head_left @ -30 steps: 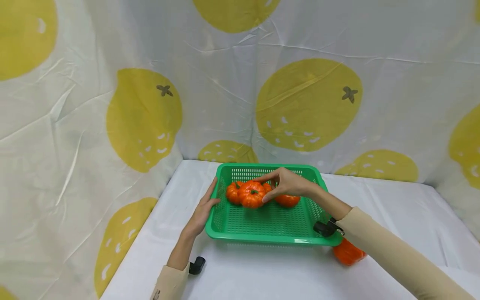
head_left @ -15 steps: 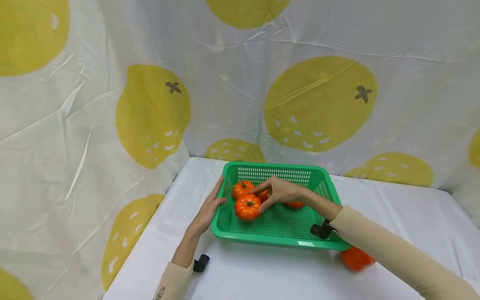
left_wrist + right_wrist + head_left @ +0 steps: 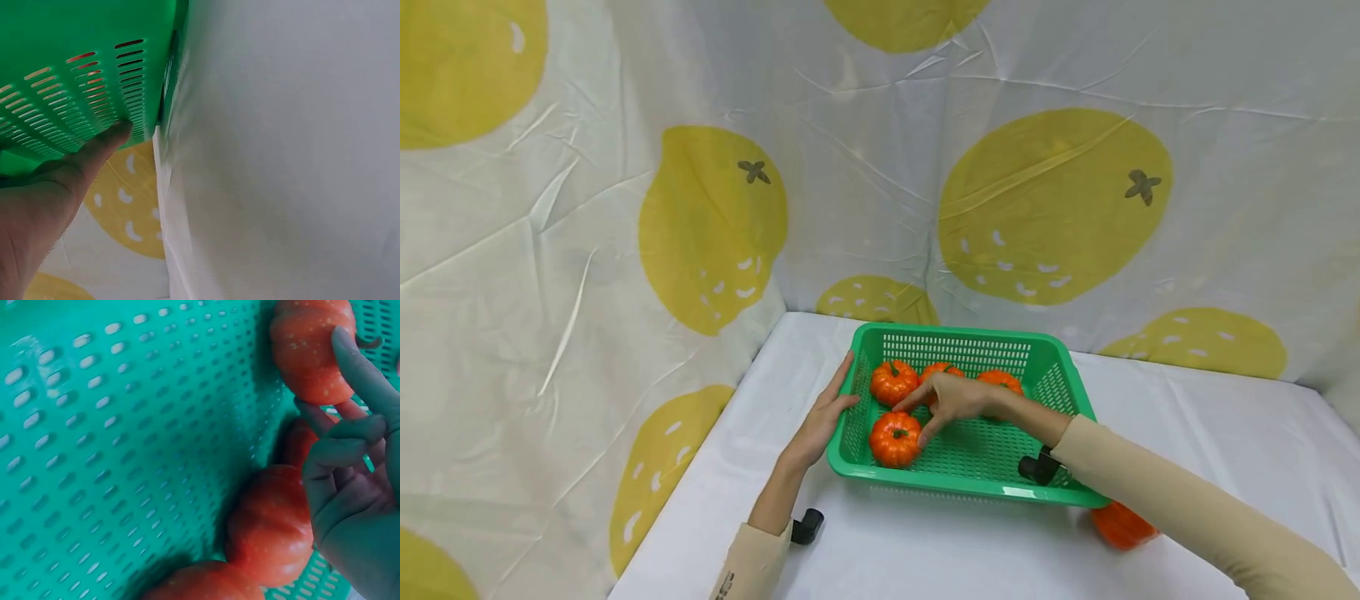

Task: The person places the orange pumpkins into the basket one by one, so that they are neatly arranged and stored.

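Note:
In the head view, my right hand (image 3: 951, 400) pinches a small orange pumpkin (image 3: 895, 440) near the front left corner of a green plastic basket (image 3: 970, 487). Its thumb presses the pumpkin's side in the right wrist view, with fingertips at the underside. My left hand (image 3: 820, 421) grips the basket's left side, thumb over the rim. A straight finger (image 3: 103, 144) lies along the slotted outer wall in the left wrist view. Behind the held pumpkin sit another pumpkin (image 3: 894, 382), a middle pumpkin (image 3: 942, 370) and a right pumpkin (image 3: 1000, 381), partly hidden by my right hand and arm.
An orange ribbed object (image 3: 1122, 527) lies on the white table (image 3: 970, 550) by the basket's front right corner, partly hidden by the rim and right sleeve. A white cloth (image 3: 865, 192) with yellow lemon prints hangs behind and at the left.
My right hand has brought the pumpkin from over the back row toward the front left of the basket, uncovering the pumpkins behind. The left hand stays on the basket. The head view has shifted slightly.

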Tool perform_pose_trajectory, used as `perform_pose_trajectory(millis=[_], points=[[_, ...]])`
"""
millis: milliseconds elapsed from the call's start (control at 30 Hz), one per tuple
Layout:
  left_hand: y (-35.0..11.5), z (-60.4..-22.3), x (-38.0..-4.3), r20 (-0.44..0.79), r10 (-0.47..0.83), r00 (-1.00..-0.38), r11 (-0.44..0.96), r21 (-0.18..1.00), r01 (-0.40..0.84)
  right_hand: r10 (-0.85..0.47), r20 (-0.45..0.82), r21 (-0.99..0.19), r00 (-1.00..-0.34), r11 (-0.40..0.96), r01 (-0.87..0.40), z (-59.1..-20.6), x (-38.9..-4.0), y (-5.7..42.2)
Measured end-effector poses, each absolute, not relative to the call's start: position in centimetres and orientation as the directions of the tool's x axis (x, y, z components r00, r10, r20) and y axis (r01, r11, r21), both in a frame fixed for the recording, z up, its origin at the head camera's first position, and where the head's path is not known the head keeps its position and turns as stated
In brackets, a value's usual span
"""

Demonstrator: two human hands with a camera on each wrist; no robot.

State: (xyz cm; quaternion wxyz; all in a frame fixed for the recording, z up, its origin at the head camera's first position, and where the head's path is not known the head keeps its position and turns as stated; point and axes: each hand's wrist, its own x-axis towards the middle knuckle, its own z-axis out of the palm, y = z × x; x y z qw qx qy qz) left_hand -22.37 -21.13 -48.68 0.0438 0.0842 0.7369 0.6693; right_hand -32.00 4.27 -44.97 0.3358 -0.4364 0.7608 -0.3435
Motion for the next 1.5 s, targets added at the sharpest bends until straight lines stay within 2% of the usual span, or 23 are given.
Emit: perform_pose_trajectory(millis=[200, 333, 467, 833, 967, 1267, 1367, 1500], points=[[-21.1, -48.6, -22.3, 0.056, 0.182, -0.982, 0.094, 0.993, 0.075, -0.881, -0.263, -0.825, -0.393, 0.416, -0.383, -45.3, -31.9, 4.9], [-21.1, -48.6, -22.3, 0.051, 0.183, -0.982, 0.096, 0.993, 0.07, -0.886, -0.254, -0.856, -0.388, 0.392, -0.336, -45.5, -31.9, 5.3], [-21.1, -48.5, -22.2, 0.052, 0.182, -0.982, 0.1, 0.992, 0.072, -0.9, -0.222, -0.869, -0.375, 0.357, -0.341, -45.6, -31.7, 5.4], [-20.9, -48.4, -22.3, 0.058, 0.189, -0.98, 0.105, 0.991, 0.079, -0.868, -0.2, -0.832, -0.455, 0.396, -0.388, -46.0, -31.1, 4.3], [-21.0, -48.4, -22.2, 0.055, 0.185, -0.981, 0.105, 0.992, 0.075, -0.867, -0.201, -0.83, -0.455, 0.398, -0.39, -45.8, -31.0, 4.2], [-20.9, -48.4, -22.2, 0.037, 0.171, -0.985, 0.115, 0.992, 0.057, -0.882, -0.233, -0.854, -0.411, 0.387, -0.347, -42.5, -30.8, 7.0], [-21.0, -48.5, -22.2, 0.041, 0.173, -0.984, 0.11, 0.992, 0.061, -0.875, -0.208, -0.839, -0.437, 0.39, -0.379, -40.8, -30.3, 8.7], [-21.1, -48.6, -22.2, 0.05, 0.177, -0.983, 0.112, 0.991, 0.07, -0.842, -0.179, -0.826, -0.509, 0.41, -0.387, -38.9, -29.1, 11.5]])
